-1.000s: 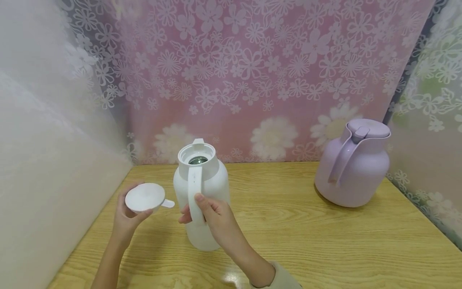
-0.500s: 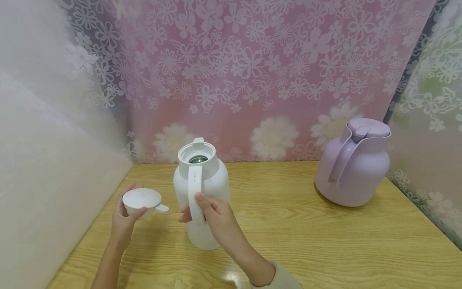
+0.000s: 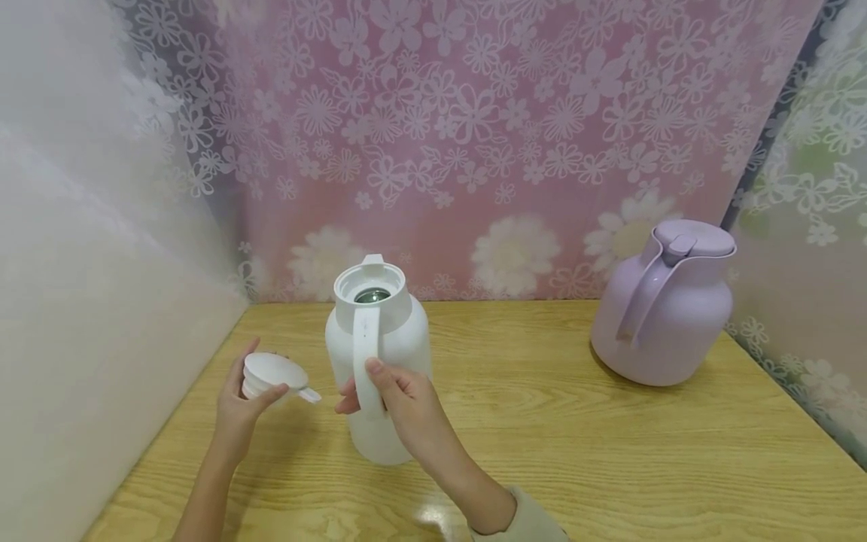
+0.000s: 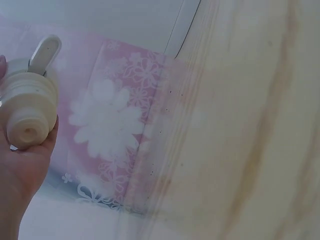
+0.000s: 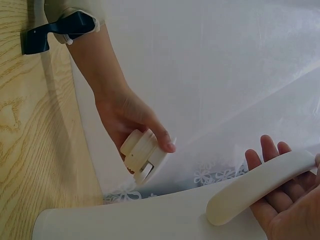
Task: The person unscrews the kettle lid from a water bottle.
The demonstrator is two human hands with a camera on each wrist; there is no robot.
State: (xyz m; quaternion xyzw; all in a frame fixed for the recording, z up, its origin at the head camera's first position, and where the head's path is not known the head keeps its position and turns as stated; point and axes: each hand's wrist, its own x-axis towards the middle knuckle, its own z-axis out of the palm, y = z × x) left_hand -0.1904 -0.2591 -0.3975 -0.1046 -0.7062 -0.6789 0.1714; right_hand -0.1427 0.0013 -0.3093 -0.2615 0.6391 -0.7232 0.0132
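Lid (image 3: 276, 370) has tilted in left fingers (image 3: 240, 367), apart from jug rim (image 3: 389, 301).

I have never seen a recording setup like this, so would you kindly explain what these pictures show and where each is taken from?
There is no machine at work here: a person is using two bare hands. The head picture is taken from the person's head, looking forward and down; the other two are taken from the left and right wrists. The left hand holds a white lid, tilted, with a small tab sticking out. The right hand grips the handle of an open white jug. A closed lilac jug stands on the wooden table, off to the right.
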